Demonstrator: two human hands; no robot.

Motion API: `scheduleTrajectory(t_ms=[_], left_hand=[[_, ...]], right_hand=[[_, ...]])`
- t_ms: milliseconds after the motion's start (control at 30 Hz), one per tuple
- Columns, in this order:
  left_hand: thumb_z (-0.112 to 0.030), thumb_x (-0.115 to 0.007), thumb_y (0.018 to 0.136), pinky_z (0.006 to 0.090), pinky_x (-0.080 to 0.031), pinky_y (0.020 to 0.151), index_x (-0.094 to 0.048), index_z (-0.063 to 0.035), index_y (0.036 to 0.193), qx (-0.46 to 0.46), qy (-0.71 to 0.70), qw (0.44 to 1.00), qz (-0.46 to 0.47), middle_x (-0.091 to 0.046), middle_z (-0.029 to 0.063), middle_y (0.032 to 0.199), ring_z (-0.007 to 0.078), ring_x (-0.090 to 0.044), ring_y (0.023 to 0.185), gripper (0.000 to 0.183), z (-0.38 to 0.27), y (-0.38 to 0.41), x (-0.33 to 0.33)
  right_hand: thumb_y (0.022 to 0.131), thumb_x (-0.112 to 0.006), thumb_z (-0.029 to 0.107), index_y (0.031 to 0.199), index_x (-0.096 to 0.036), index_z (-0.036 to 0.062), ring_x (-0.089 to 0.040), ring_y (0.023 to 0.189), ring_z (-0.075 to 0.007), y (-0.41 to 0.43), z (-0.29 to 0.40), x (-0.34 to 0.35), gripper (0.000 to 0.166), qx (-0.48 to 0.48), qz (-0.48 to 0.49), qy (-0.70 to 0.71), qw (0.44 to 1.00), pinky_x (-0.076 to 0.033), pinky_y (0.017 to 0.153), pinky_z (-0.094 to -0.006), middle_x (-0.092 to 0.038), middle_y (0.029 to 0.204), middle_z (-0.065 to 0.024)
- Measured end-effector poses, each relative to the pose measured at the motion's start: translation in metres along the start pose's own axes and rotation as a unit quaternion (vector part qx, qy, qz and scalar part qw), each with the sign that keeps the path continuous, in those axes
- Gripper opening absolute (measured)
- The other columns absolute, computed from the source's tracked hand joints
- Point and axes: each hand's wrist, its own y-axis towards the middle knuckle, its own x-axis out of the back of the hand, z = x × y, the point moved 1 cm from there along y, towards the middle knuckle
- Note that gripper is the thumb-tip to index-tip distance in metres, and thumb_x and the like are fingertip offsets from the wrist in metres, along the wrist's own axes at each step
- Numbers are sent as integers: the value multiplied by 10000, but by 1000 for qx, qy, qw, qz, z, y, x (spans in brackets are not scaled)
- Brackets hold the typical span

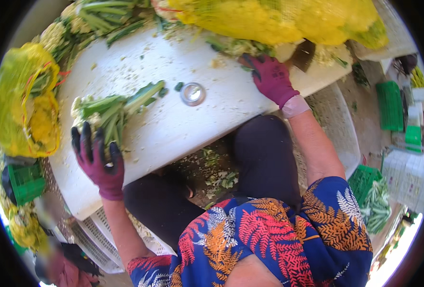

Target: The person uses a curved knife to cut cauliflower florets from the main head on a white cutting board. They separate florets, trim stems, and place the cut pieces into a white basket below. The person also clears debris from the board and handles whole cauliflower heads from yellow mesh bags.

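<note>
My left hand (100,161), in a purple glove with black fingertips, has its fingers spread against the near side of a cauliflower head (86,114). Green leaf stalks (111,114) fan out from that head to the right; whether the hand bears any of its weight is unclear. In a matching glove, my right hand (271,73) is closed around the wooden handle of a broad-bladed knife (303,55). The dark blade points right, just below a large yellow mesh bag (269,19). Cauliflower trimmings (239,46) lie beyond the right fingers.
Crumbs litter the white tabletop (161,132), where a small round silvery object (193,94) sits. A second yellow mesh bag (25,104) stands at the left edge. More cauliflowers (52,36) are at the far left. Green crates (389,106) stand right; another person (72,272) is lower left.
</note>
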Motion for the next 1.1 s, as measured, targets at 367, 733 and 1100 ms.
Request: scheduleTrajectory(t_ms=[367,733,1100], left_hand=[[-293,-682,879,474,-364,1074,-508,-76,1385,160,49,985,-40,-532,185,1365,399,-463,1279,578,25,36,-19],[-237,-568,968,376,-439,995,-553,-63,1332,193,-177,965,18,-597,175,1283,324,-571,1175,405,75,37,-23],[-197,-551,975,275,-426,1005,-555,-47,1349,296,-309,893,138,-610,83,1281,153,-578,1136,402,126,66,-33]], right_hand=[[827,-681,428,1492,-395,228,-576,1155,-427,-39,-94,-7,750,-200,-4,63,978,-482,931,-472,-559,1306,-244],[843,-662,325,1382,-481,91,-575,603,-200,-27,-130,-34,615,-311,109,389,860,-482,562,-336,-611,834,-110],[929,-603,289,1509,-362,103,-502,648,-47,-163,-38,119,655,-329,-14,577,748,-376,509,-186,-595,945,2]])
